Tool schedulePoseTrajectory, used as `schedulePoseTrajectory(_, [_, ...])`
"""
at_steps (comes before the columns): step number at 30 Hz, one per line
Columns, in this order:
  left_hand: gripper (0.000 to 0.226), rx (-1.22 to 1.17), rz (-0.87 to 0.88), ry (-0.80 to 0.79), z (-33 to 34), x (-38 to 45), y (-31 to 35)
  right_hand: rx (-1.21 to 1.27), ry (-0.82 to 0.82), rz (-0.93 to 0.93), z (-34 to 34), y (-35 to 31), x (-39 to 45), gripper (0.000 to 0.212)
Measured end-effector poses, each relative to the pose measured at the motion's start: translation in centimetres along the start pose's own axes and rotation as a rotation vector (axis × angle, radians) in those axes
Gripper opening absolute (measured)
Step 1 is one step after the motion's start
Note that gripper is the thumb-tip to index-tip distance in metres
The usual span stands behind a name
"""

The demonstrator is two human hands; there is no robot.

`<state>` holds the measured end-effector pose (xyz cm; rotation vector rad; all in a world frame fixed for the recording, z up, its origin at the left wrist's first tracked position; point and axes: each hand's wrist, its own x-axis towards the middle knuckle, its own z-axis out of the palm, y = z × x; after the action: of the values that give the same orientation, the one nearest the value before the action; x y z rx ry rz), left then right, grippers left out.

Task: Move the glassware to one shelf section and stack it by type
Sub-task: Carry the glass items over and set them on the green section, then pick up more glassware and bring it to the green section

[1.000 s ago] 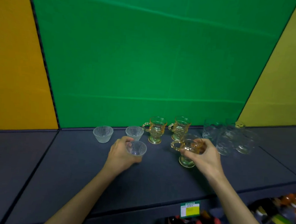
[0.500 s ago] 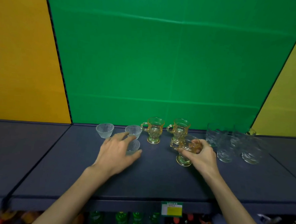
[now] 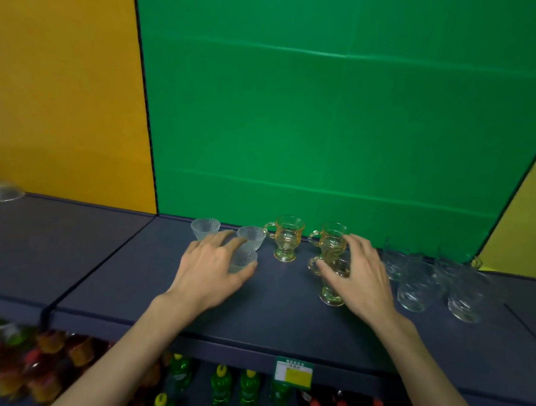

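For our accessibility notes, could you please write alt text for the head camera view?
A person's left hand holds a small ribbed clear cup and the right hand grips an amber footed mug on a dark shelf. Two more ribbed cups, two amber mugs and clear glasses stand behind; bottles sit below.

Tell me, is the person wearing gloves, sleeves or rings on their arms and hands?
No. Both forearms are bare with no sleeves in view. The left hand and right hand wear no gloves, and no rings, watch or bracelet show on the fingers or wrists.
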<state>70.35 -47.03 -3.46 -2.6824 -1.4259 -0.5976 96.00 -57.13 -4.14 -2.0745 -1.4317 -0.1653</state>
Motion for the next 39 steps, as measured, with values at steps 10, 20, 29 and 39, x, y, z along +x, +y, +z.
schedulePoseTrajectory(10, [0.070,0.184,-0.186,0.011,-3.6,-3.1,-5.5,0.071,-0.083,-0.393,4.8,-12.6,1.5,0.054])
schedulePoseTrajectory(20, [0.071,0.221,-0.365,-0.013,-7.2,-8.5,-17.9,0.155,-0.226,-0.544,11.6,-25.8,0.0,0.054])
schedulePoseTrajectory(29, [0.072,0.199,-0.440,0.030,-11.3,-13.8,-31.7,0.190,-0.280,-0.626,18.6,-41.0,-3.1,0.053])
schedulePoseTrajectory(39, [0.074,0.257,-0.485,0.021,-15.0,-18.7,-46.6,0.221,-0.271,-0.657,24.6,-55.5,-4.9,0.049])
